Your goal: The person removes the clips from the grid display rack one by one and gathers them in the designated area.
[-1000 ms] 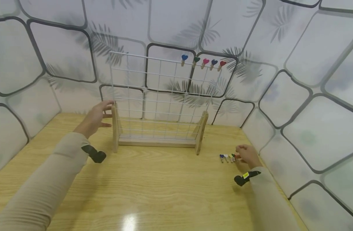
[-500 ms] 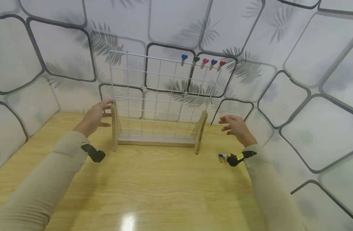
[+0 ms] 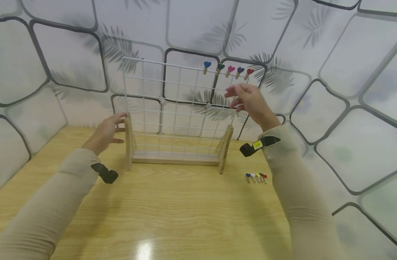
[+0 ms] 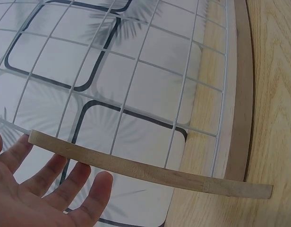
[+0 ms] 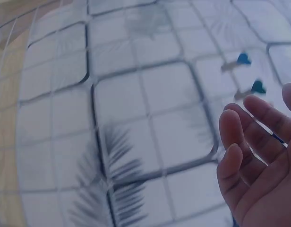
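A white wire grid rack (image 3: 175,101) stands upright in a wooden base (image 3: 175,159). My left hand (image 3: 105,133) is at its left wooden upright (image 4: 136,166), fingers spread and extended, fingertips right at the wood. Along the top wire, toward the right, several small clothespins with hearts are clipped: blue (image 3: 207,65), green (image 3: 221,67), pink (image 3: 231,69), navy (image 3: 240,70) and red (image 3: 250,72). Just below them my right hand (image 3: 250,103) overlaps the grid's right edge. Its fingers (image 5: 230,125) are loosely bent, with nothing showing between them.
On the wooden table (image 3: 172,209), right of the rack, lies a row of several more heart clothespins (image 3: 256,177). Patterned wall covering (image 3: 198,29) rises close behind the rack and along the right side.
My right hand has risen from beside the clothespins on the table, moving up and left to the grid's upper right. The table row is in full view again. My left hand has stayed put.
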{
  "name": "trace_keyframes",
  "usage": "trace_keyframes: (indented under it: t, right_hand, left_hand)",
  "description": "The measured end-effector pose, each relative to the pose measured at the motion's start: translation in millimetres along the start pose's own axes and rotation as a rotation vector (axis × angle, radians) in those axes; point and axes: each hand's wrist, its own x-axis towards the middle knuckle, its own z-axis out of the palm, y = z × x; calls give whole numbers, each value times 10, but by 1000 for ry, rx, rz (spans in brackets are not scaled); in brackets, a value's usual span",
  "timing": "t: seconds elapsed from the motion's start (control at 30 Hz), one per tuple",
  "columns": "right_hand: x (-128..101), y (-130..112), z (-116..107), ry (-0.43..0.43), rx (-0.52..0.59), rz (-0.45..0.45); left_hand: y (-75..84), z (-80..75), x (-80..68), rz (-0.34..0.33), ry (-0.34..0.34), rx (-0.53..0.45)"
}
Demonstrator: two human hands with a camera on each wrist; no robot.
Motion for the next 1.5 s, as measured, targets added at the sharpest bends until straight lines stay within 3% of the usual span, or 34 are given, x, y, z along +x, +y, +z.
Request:
trace_keyframes:
  t: [0.33,0.5,0.6,0.87,1.0,1.07,1.13,1.23,1.37,1.5]
  right_hand:
    - [287,-476,262,38,166,-85]
    - [449,-560,318,85,203,-54]
    - [548,-588,339,114,109,3]
    - [710,-593,418,127,-418,77]
    - [747,-595,484,182,-572,77]
    - [762,-594,518,227,-596,56]
    - [771,-586,544,274,-561,35]
    - [754,-549,554,305,-380,-27]
    - [687,-494,533,259,-116,-105]
    - [570,-416,516,193,-34,-101]
  left_hand:
    - [-8,72,17,14,-2,32]
    - [2,86,17,13,4,36]
    - [6,84,15,10,5,36]
    - [16,71,0,-1,13,24]
    - [20,60,-1,1,25,28]
    - [21,56,1,6,29,34]
    - [20,54,2,8,32,35]
    - [14,51,2,5,28,30]
    - [4,40,2,5,29,29]
    - [8,32,1,7,35,31]
